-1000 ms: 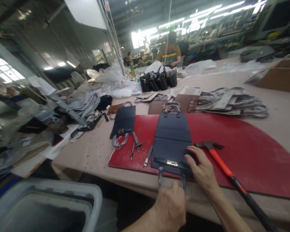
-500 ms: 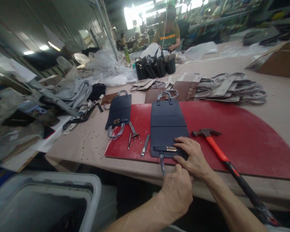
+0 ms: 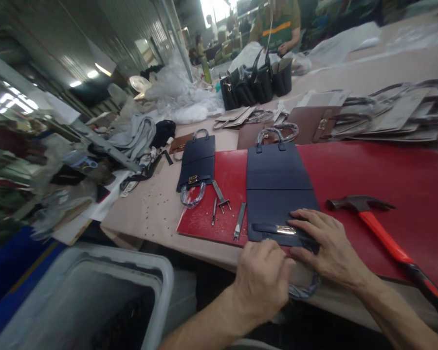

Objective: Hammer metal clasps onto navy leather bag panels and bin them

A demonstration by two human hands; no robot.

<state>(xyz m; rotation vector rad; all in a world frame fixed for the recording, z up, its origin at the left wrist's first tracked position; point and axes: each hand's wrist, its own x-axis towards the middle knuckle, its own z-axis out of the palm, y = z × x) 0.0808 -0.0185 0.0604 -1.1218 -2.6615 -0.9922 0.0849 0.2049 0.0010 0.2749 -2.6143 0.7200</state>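
A dark navy handbag panel (image 3: 279, 194) lies flat on a red board (image 3: 357, 170), with a plastic-wrapped handle at each end and a gold clasp (image 3: 286, 230) on a strap near its close edge. My left hand (image 3: 261, 277) is closed at that edge, over the near handle (image 3: 304, 291), whose loop shows to its right. My right hand (image 3: 328, 245) rests on the panel's near right corner, fingers stretched out and apart, beside the clasp. Right of it lies a claw hammer (image 3: 383, 238) with a red and black grip. What lies under my left fingers is hidden.
Left of the panel are a flat-ended metal tool (image 3: 240, 221), a pronged punch (image 3: 221, 194), a thin rod (image 3: 214, 211) and a second navy panel (image 3: 199, 163). Brown pieces (image 3: 310, 121) and black bags (image 3: 255, 82) sit behind. A bin (image 3: 164, 272) stands front left; a co-worker (image 3: 277, 29) works beyond.
The view has swung, shifting the table's contents rightward in the picture. My left hand has moved up to the panel's near edge, and the near handle's loop now shows between my hands.
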